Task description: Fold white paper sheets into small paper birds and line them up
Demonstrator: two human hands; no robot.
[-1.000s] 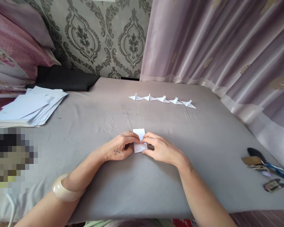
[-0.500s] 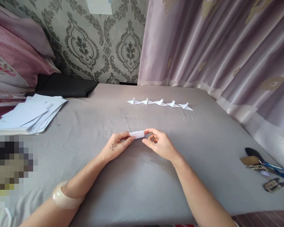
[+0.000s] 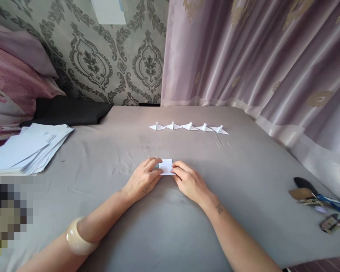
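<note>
A small white square of folded paper (image 3: 166, 166) lies between my two hands, over the middle of the grey sheet. My left hand (image 3: 144, 176) grips its left edge with thumb and fingers. At the right edge, my right hand (image 3: 189, 180) holds the paper the same way, fingertips on its side. Farther back, a row of several white folded-paper birds (image 3: 189, 126) stands with wing tips close together or touching.
A stack of white paper (image 3: 25, 149) sits at the left, before a folded black cloth (image 3: 70, 109). Keys with a brown tag (image 3: 302, 194) and a small metal clipper-like object (image 3: 333, 223) lie at the right. A curtain (image 3: 215, 56) hangs along the right side.
The paper was a narrow strip held mainly by my left hand; now it shows as a wider square. My right hand has closed on its right edge. The view has shifted slightly.
</note>
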